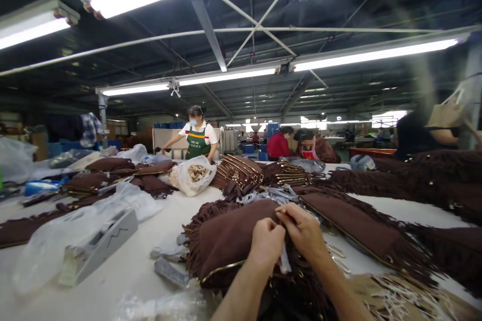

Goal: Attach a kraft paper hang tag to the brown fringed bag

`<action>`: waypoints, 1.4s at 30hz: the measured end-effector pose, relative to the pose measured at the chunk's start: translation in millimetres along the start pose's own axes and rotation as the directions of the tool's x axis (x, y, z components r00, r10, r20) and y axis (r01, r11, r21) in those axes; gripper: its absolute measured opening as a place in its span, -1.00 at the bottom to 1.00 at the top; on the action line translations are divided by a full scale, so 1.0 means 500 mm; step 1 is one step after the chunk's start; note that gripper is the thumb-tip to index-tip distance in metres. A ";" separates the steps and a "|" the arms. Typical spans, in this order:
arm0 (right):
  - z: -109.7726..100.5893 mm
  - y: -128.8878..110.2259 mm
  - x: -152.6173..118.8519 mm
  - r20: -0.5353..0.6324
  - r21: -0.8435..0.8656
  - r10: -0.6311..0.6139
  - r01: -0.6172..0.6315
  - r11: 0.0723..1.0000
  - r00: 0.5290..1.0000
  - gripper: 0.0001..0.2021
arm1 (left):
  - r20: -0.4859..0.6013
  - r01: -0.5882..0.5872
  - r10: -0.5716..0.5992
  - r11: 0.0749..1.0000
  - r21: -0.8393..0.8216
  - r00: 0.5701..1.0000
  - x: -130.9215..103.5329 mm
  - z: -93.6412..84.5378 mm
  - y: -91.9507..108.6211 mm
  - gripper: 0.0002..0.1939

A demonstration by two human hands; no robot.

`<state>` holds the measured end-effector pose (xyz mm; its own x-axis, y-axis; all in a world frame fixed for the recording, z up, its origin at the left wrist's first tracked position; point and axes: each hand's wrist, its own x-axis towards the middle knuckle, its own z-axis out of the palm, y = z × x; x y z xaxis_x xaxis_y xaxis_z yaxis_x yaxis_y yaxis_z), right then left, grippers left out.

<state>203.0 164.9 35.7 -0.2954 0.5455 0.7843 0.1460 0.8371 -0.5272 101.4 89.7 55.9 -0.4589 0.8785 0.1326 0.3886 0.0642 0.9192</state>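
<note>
A brown suede fringed bag (226, 238) with a gold zip edge lies on the white table (131, 266) right in front of me. My left hand (266, 242) and my right hand (301, 228) meet on top of it, fingers pinched together at a small part of the bag. A pale strip hangs below my left hand; what it is I cannot tell. More brown fringed bags (354, 220) lie just to the right, touching the one under my hands.
Stacks of brown bags (244, 170) and clear plastic bags (194, 174) cover the table's far side. A grey box in plastic wrap (98, 246) sits at left. A person in a green apron (198, 138) stands across the table; other people work behind.
</note>
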 end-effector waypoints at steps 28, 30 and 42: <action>-0.072 0.114 0.011 -0.328 0.003 0.484 -0.511 0.859 0.811 -0.51 | 0.076 -0.154 0.146 0.653 0.741 0.986 -0.121 -0.073 -0.004 -0.78; -0.072 0.113 0.012 -0.309 0.011 0.481 -0.503 0.864 0.821 -0.53 | 0.098 -0.175 0.170 0.532 0.829 0.981 -0.133 -0.096 0.012 -0.77; -0.070 0.092 -0.002 0.232 0.411 0.542 -0.587 0.697 0.807 -0.41 | 0.009 -0.024 0.041 0.375 0.927 0.999 -0.146 -0.323 -0.190 -0.40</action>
<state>242.8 204.6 22.1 -0.3783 0.8850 0.2715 -0.1132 0.2468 -0.9624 -30.9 -56.8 18.7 -0.4354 0.8845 0.1674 0.8971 0.4419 -0.0016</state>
